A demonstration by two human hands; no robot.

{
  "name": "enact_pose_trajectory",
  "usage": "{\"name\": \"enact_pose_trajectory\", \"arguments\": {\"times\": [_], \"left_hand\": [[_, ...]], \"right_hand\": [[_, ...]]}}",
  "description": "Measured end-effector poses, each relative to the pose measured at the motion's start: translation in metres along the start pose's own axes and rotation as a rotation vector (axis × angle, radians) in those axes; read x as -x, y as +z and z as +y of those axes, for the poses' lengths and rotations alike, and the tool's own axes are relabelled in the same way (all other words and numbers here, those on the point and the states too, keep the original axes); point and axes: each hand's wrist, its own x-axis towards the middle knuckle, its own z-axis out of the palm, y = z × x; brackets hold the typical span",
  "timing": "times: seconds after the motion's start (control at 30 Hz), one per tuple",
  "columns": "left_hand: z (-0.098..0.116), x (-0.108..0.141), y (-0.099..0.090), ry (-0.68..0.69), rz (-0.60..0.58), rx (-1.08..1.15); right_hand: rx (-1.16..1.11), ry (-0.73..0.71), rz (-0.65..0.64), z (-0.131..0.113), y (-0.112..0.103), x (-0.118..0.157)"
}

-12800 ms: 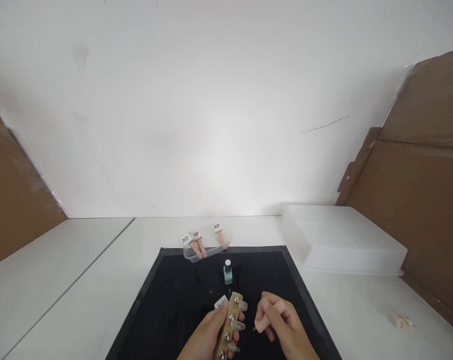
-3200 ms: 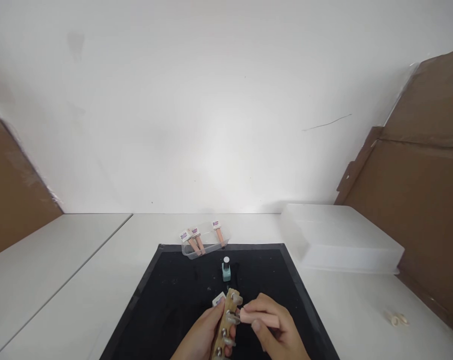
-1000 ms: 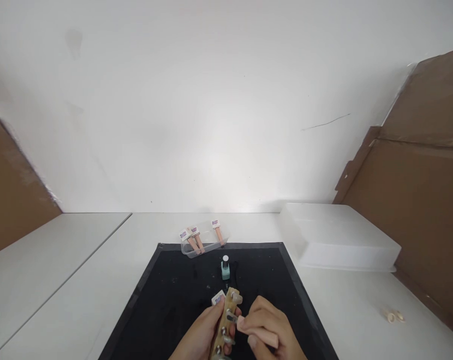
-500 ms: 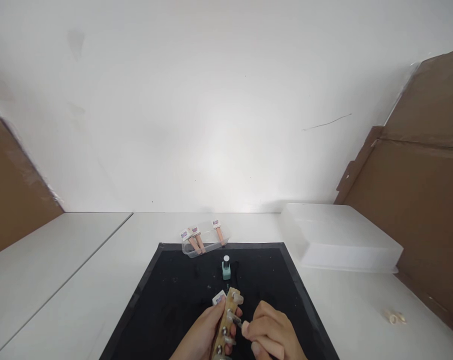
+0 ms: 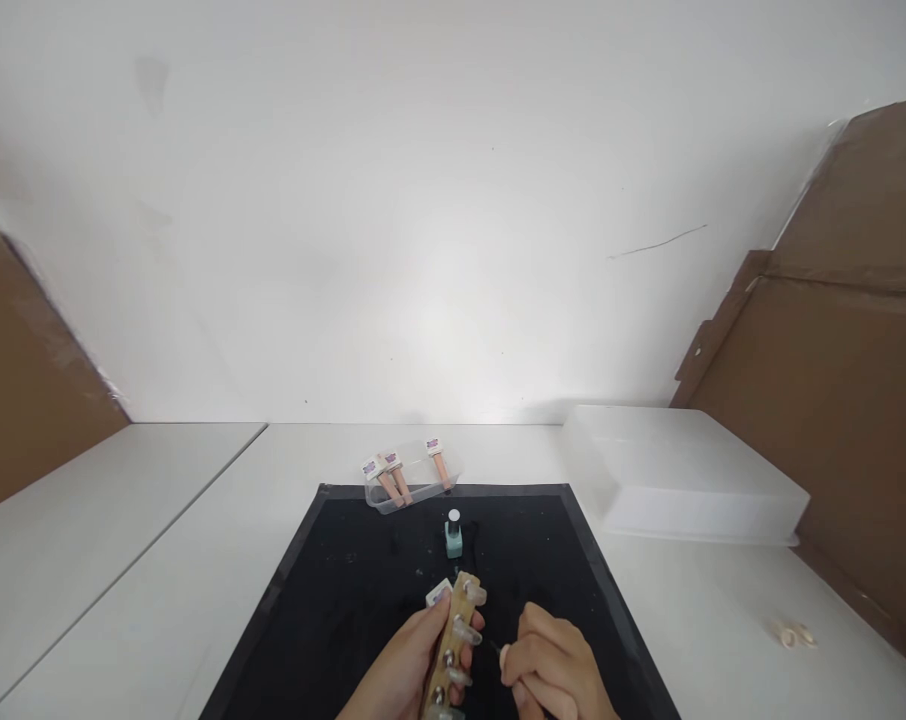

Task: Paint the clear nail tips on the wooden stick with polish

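Though earlier against the nail [image 5: 466, 631], pink brush [image 5: 554, 697] now apart in right fingers [image 5: 535, 652], wooden bar [image 5: 450, 640] in left fingers [image 5: 432, 622].

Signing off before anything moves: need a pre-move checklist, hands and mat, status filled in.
1. Left hand gripping the wooden strip: ok, thumb and fingers hold it from both sides.
2. Whole strip in view: not ok, the near end runs past the bottom of the picture.
3. Right hand gripping the pink handle: ok, though the fingers cover part of it.
4. Handle's thin dark end clear of the clear tips: ok, a gap shows.
5. Teal bottle upright on the black mat: ok.
6. White labelled piece secure: cannot tell, the left hand hides part of it.
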Motion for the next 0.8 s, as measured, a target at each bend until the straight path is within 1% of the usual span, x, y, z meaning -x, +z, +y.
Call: {"name": "enact_pose_trajectory", "arguments": {"times": [0.07,0.2,0.3,0.43,0.53,0.63,0.73,0.8], "left_hand": [[-0.001,-0.001,-0.001,-0.001,0.005,-0.005],[-0.003,-0.004,-0.003,-0.003,0.007,0.004],[-0.002,-0.005,-0.003,-0.017,0.01,0.004],[0.0,-0.003,-0.002,-0.016,0.019,-0.004],[0.0,-0.003,-0.001,-0.021,0.002,0.012],[0.001,-0.002,-0.001,-0.016,0.014,0.016],[0.001,0.0,0.001,-0.011,0.036,0.003],[0.002,0.001,0.002,0.005,0.032,0.008]], "right_hand": [[0.022,0.006,-0.006,-0.001,-0.001,0.002],[0.038,0.046,-0.139,-0.008,-0.007,-0.001],[0.047,0.053,-0.168,-0.01,-0.007,-0.005],[0.06,0.025,-0.07,-0.007,-0.005,-0.007],[0.041,0.036,-0.033,-0.007,-0.006,-0.006],[-0.013,0.086,-0.033,-0.01,-0.008,-0.007],[-0.13,0.137,-0.049,-0.013,-0.01,-0.01],[-0.202,0.133,-0.059,-0.013,-0.009,-0.012]]}}
